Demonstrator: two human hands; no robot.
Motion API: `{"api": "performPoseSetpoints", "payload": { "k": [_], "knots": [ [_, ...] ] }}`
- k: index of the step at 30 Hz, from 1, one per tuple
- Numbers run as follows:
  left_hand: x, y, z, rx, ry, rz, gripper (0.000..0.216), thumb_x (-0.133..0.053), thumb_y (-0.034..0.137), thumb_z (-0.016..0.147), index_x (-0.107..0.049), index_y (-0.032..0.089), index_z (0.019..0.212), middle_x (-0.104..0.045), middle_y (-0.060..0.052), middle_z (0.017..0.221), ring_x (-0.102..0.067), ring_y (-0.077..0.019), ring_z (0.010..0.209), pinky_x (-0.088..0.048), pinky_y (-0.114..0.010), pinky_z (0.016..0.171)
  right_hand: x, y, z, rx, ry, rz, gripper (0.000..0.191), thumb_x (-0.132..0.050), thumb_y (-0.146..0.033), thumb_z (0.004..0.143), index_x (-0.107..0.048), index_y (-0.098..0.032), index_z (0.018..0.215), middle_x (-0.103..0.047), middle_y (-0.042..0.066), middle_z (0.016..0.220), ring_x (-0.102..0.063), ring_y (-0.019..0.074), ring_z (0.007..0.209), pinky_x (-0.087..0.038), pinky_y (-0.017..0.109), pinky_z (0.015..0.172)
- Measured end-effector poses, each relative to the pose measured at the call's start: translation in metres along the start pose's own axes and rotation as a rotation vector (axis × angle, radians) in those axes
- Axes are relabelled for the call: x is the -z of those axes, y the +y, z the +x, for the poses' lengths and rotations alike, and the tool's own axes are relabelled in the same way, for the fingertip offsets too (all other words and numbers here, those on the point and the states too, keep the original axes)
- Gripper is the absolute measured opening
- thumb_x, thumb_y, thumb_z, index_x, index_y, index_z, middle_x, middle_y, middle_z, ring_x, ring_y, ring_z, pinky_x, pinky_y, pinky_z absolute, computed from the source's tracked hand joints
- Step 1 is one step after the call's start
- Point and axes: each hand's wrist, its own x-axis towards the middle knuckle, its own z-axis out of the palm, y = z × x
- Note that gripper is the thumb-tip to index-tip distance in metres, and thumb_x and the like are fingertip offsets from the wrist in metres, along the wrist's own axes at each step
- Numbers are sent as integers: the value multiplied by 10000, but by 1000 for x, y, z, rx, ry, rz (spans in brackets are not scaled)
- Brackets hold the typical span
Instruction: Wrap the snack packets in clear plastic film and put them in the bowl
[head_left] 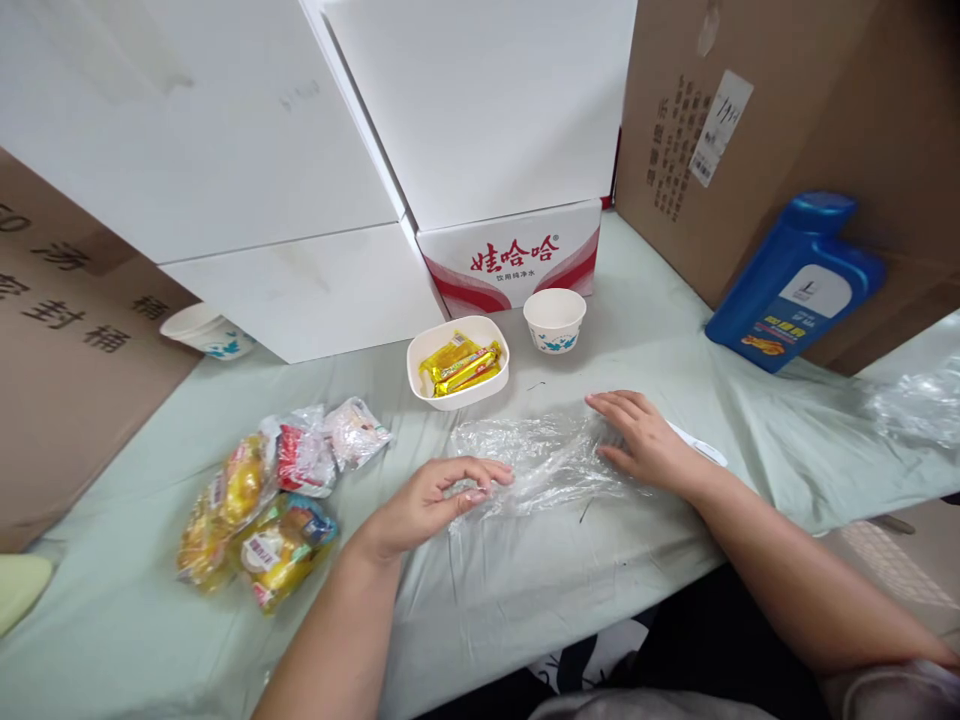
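A clear plastic bag (536,455) lies crumpled flat on the pale green tablecloth (525,590) in front of me. My left hand (431,500) pinches the bag's left edge between thumb and fingers. At the bag's right end my right hand (645,440) lies flat on the plastic with fingers stretched out. A white bowl (457,385) with yellow wrapped sweets (461,364) stands just behind the bag. A heap of wrapped snack packets (274,495) lies to the left of my left hand.
A small paper cup (555,320) stands right of the bowl; another paper cup (202,330) lies at the left. White boxes (300,180) and brown cartons (787,120) line the back. A blue bottle (799,285) leans at the right. More clear plastic (915,405) lies far right.
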Motion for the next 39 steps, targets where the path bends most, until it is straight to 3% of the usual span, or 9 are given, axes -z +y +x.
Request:
{"api": "performPoseSetpoints", "payload": {
  "k": [3,5,7,10,15,20,24,32,39],
  "knots": [
    [-6,8,-2,37,-133,-50,254,-613,461,873,-661,214,837,-729,-118,1101,-624,-293,1167,-462,-500,1015,5,-4,1,54,-51,-2,411,-599,-247,877,-582,-216,1286,-620,122,1122,-523,283,1081,-458,486,943],
    [-8,11,-4,77,-157,-82,299,-619,508,856,-649,212,826,-731,-126,1093,-630,-307,1157,-473,-513,1002,11,-7,1,63,-67,15,212,-588,-218,872,-695,-230,1055,-616,105,996,-541,259,975,-482,456,875],
    [-7,11,-6,103,-137,-138,326,-637,534,835,-622,209,819,-742,-131,1050,-656,-311,1111,-490,-515,980,17,-9,1,84,-68,83,124,-579,-195,859,-695,-227,889,-611,100,1005,-539,253,997,-482,441,873],
    [-2,6,-4,110,19,-228,349,-653,544,815,-565,207,839,-756,-116,927,-720,-293,931,-558,-465,837,22,-9,0,61,-79,285,43,-585,-230,845,-626,-220,834,-627,90,1099,-554,237,1065,-482,414,898],
    [3,-17,16,231,447,-156,373,-687,490,725,-519,188,866,-697,-38,720,-662,-186,543,-467,-266,461,14,1,1,-396,-95,586,221,-614,-407,811,-553,-209,889,-623,-10,715,-580,145,635,-470,280,605],
    [-6,-33,27,323,574,176,291,-633,370,687,-573,183,902,-614,41,618,-569,-121,464,-419,-232,476,10,2,4,-566,-82,365,328,-571,-429,839,-564,-215,1088,-650,-18,721,-607,161,642,-444,276,609],
    [-11,-31,26,310,562,277,263,-606,341,710,-593,200,931,-610,57,644,-566,-115,453,-432,-246,529,10,-4,2,-544,-65,183,284,-453,-322,905,-559,-209,1143,-684,-3,733,-634,178,662,-439,287,641],
    [-15,-33,29,353,594,415,194,-566,362,770,-579,211,892,-629,45,632,-552,-127,442,-412,-248,524,8,-8,1,-525,-149,-30,227,-488,-232,889,-599,-194,1084,-715,20,816,-658,197,738,-431,296,677],
    [-2,-34,23,293,723,752,181,-604,345,798,-621,211,920,-672,-22,771,-639,-198,716,-467,-299,680,4,-11,3,-493,-192,-153,188,-478,-241,923,-618,-188,1038,-715,64,952,-659,213,817,-420,302,699]
  ]
}}
